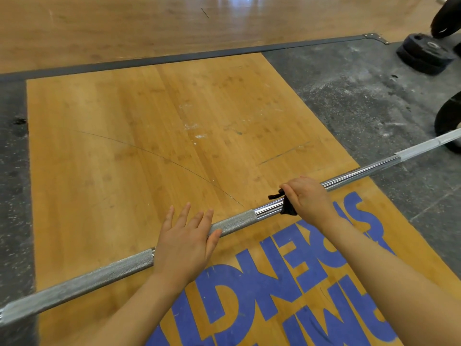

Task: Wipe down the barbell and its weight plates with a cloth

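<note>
Presently the small black cloth point(287, 208) is clenched round the long chrome steel barbell point(234, 219) by the right hand point(308, 198); the flat-fingered left hand point(184, 239) merely steadies, so the bar could be rolled.

The chrome barbell point(232, 221) runs slantwise across the wooden platform, knurled grey along its left stretch and smooth and shiny to the right, with the black cloth point(287, 208) wrapped round the smooth section and a black weight plate point(449, 121) on its far right end.
</note>
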The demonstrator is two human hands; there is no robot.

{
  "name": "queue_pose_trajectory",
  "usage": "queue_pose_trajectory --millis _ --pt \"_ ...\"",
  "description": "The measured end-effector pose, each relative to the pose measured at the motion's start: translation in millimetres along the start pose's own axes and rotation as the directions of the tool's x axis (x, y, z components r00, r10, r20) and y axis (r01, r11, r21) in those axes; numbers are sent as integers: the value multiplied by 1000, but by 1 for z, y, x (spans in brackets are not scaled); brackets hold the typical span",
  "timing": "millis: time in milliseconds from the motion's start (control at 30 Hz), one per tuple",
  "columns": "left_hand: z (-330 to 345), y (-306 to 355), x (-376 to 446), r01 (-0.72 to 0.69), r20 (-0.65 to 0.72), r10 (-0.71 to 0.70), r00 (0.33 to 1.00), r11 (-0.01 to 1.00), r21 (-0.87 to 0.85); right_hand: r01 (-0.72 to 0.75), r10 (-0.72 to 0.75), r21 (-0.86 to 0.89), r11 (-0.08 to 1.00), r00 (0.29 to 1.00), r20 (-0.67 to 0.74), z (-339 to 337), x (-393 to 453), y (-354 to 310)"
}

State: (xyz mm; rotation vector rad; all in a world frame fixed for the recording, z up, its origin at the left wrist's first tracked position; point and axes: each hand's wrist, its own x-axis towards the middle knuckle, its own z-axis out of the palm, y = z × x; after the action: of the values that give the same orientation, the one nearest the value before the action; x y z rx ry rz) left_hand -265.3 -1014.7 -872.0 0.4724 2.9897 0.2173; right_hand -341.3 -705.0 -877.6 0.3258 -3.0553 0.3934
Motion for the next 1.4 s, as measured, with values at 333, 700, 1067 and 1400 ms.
queue_pose_trajectory --millis 333,700,1067,1400 --pt "-1 -1 1 46 101 -48 994 999 30 -81 79 29 996 996 49 -5 -3 -12" --pt "-7 -1 36 36 138 -26 990 997 -74 -146 146 22 989 989 19 -4 -12 -20" --pt "3 -1 33 -169 232 202 951 974 -153 -220 218 88 971 975 34 -10 -26 -32" --pt "10 18 5 -176 154 184 971 982 -62 -247 248 208 946 969 26 -18 -48 -40"
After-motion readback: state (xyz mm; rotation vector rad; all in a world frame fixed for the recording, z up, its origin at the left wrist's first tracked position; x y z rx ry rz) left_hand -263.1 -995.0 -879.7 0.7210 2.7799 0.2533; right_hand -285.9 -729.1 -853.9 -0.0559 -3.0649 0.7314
